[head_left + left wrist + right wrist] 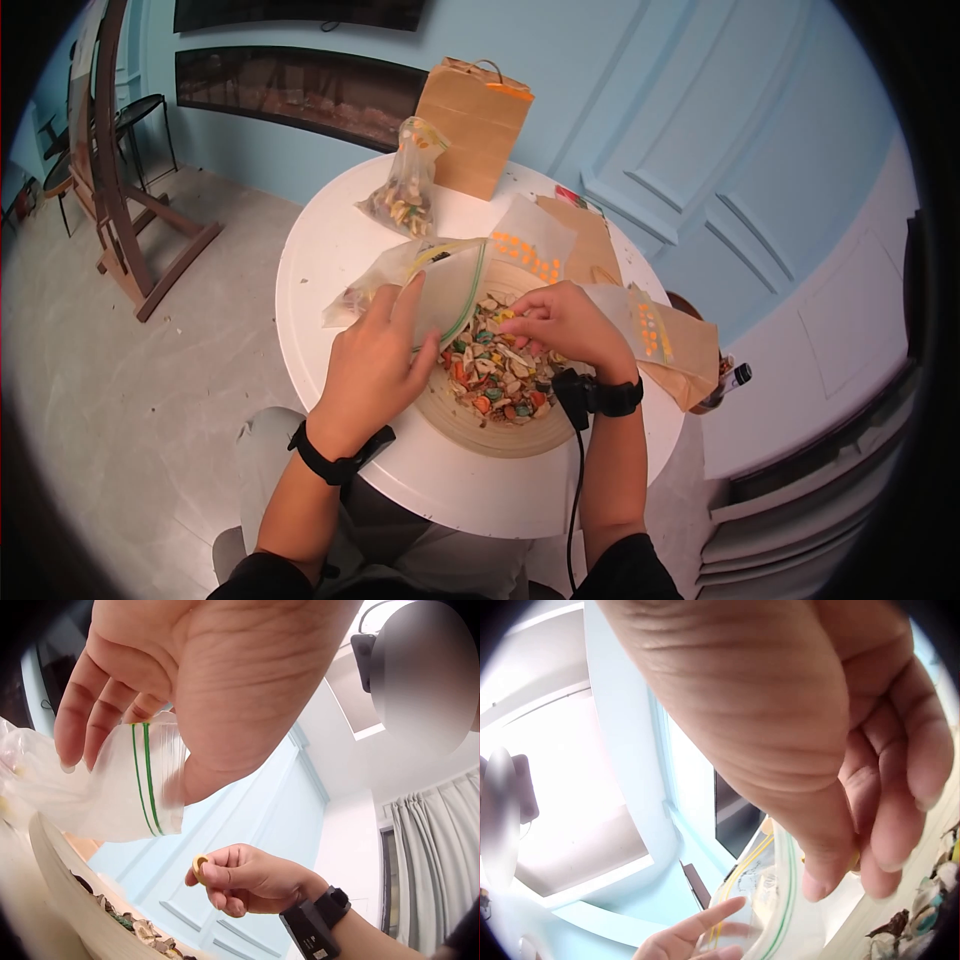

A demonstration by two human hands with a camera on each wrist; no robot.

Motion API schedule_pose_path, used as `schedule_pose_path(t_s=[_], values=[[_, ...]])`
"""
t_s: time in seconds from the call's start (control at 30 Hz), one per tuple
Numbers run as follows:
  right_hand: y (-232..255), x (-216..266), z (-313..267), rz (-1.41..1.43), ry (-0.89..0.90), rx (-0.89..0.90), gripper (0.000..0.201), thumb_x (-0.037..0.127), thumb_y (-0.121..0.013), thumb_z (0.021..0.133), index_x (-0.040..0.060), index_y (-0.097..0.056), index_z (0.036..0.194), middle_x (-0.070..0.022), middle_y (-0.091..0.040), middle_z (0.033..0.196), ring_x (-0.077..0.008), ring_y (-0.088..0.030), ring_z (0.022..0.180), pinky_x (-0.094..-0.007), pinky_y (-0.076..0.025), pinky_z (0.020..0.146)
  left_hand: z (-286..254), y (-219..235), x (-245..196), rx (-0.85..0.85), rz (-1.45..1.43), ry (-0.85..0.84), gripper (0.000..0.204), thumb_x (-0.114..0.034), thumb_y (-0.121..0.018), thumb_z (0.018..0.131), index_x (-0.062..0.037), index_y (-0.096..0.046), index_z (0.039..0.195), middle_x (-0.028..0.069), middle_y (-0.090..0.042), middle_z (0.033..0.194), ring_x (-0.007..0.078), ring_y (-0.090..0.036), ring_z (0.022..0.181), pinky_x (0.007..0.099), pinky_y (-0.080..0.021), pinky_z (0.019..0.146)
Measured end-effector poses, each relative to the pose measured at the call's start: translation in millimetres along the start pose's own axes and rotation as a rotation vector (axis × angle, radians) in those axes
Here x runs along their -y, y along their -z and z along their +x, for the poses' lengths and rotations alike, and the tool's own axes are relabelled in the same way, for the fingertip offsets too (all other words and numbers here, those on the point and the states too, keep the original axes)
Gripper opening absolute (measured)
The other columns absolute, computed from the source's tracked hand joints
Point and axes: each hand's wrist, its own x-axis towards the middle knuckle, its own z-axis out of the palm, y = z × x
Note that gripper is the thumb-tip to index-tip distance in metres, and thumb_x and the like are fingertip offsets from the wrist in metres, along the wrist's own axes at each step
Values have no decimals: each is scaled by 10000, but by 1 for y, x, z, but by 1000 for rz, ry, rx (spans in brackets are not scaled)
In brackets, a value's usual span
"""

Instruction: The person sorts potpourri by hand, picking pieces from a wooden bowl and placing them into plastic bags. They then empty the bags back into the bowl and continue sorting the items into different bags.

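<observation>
In the head view my left hand (375, 360) holds a clear zip bag (455, 300) by its mouth, which has green and yellow seal lines. In the left wrist view its thumb and fingers lie on either side of the plastic. My right hand (570, 325) hovers over a round, shallow basin (450, 432) of mixed dried-looking pieces (500, 375) in tan, orange, green and yellow. A small yellowish, rounded piece (199, 867) is pinched between the right thumb and fingers. The bag lies over the basin's left side, some contents showing at its far end.
A filled clear bag (405, 195) stands at the back of the round white table (315, 250), before a brown paper bag (475, 130). Brown paper and plastic packets with orange dots (655, 335) lie along the right side. Near the right edge is a dark-capped bottle (738, 377).
</observation>
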Motion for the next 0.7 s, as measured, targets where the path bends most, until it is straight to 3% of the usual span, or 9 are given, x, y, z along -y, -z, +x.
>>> schedule_pose_path(t_s=[0.27,0.37,0.47,0.57,0.67,0.7], values=[[-21,20,-4,358,156,-82,242,130,-657,990,-15,-699,1179,-44,-731,915,-45,-612,660,-182,-492,579,-2,-5,-5,55,21,-25,613,-215,-694,909,-7,-480,1445,177,-605,1124,349,-674,734,428,-559,670],[-18,10,2,325,143,-207,288,186,-686,974,-17,-696,1178,-36,-730,907,-50,-627,691,-194,-494,584,0,0,-6,49,23,-13,590,-185,-698,892,24,-496,1405,181,-594,1087,357,-693,811,425,-570,652],[-10,-19,17,208,92,-223,306,170,-701,952,-11,-691,1197,-67,-740,934,-68,-639,683,-227,-518,589,0,2,-4,31,30,-11,600,-187,-698,892,33,-492,1411,182,-594,1080,356,-691,804,424,-569,649],[-8,-48,29,-90,56,-105,319,138,-729,920,-15,-690,1197,-66,-728,895,-119,-674,768,-263,-553,682,1,3,-3,34,31,-5,604,-185,-698,892,38,-490,1414,181,-595,1072,356,-689,799,422,-568,648],[-12,-59,27,-513,228,-112,401,160,-784,849,18,-692,1213,-79,-720,876,-188,-692,807,-309,-550,745,1,3,-3,37,24,-6,603,-184,-698,892,39,-490,1412,181,-596,1070,355,-687,793,422,-566,647],[-12,-60,27,-497,200,-82,406,167,-789,836,30,-698,1207,-85,-719,880,-202,-692,815,-320,-547,752,1,3,-3,37,25,-8,602,-184,-697,893,39,-490,1412,180,-596,1069,354,-687,793,422,-566,646]])
